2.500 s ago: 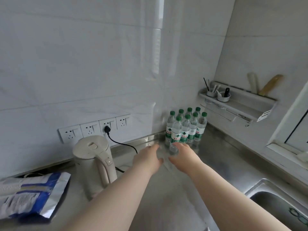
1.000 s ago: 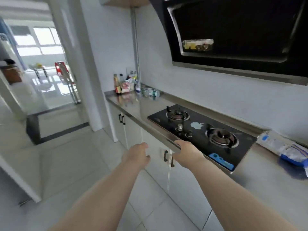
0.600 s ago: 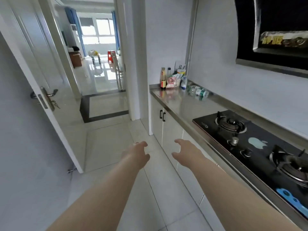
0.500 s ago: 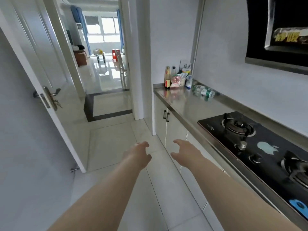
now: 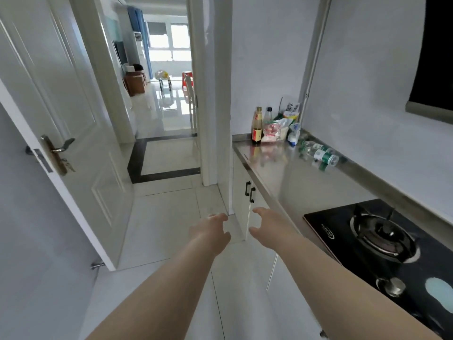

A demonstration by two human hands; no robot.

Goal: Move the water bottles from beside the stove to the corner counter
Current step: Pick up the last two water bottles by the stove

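Observation:
Clear water bottles with green caps and labels [image 5: 318, 153] lie on their sides on the steel counter [image 5: 289, 177], against the wall beyond the black gas stove [image 5: 382, 244]. My left hand [image 5: 210, 233] and my right hand [image 5: 269, 228] are held out in front of me over the floor, below the counter's edge. Both are empty with fingers spread and curled. The bottles are well ahead and to the right of my hands. The corner counter is out of view.
A sauce bottle [image 5: 257, 126], a second bottle and food packets [image 5: 277, 130] stand at the counter's far end. White cabinet doors with black handles [image 5: 250, 192] run under the counter. An open white door [image 5: 63, 148] is on the left; a doorway leads ahead to a bright room.
I have turned away from the corner counter with its standing bottles and moved along the stove. Over the last half second the stove has slid nearer; my hands stay empty.

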